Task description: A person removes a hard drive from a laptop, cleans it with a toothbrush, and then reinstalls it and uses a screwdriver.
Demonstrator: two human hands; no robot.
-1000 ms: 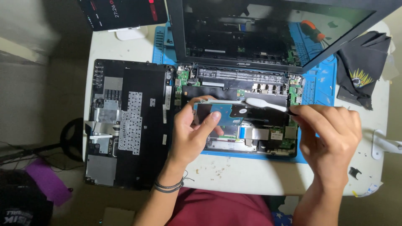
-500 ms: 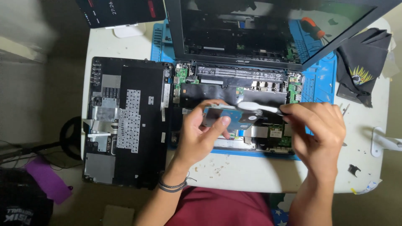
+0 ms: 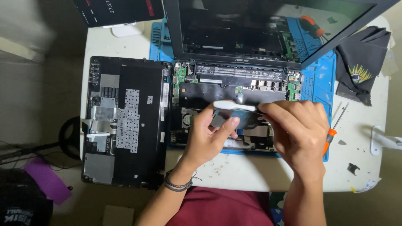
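Drive [image 3: 240, 118] pinched in left hand [image 3: 207, 136]; right hand [image 3: 299, 129] brushing it.

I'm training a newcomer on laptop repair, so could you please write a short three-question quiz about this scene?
1. True or false: the left hand grips the small flat part over the opened laptop.
2. What does the right hand hold against that part? A) white brush B) pliers C) scissors
3. Which side of the laptop does the detached bottom cover lie on?

Key
1. True
2. A, the white brush
3. Its left; an orange-handled screwdriver lies on the right.
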